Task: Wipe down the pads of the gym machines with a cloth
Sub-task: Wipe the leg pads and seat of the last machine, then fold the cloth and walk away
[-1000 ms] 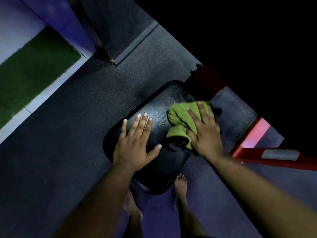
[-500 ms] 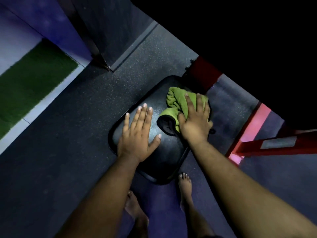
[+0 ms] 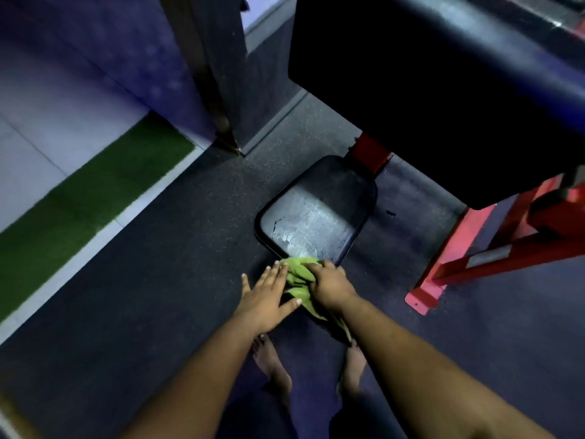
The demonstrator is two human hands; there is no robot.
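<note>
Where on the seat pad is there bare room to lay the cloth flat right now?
The seat pad is bare from the red post down to its near edge. That near edge is crowded: the right hand grips the green cloth there, and the left hand lies flat beside it.

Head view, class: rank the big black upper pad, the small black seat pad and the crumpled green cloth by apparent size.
1. Big black upper pad, though nearness to the camera enlarges it.
2. Small black seat pad.
3. Crumpled green cloth, partly hidden by the right hand.
</note>
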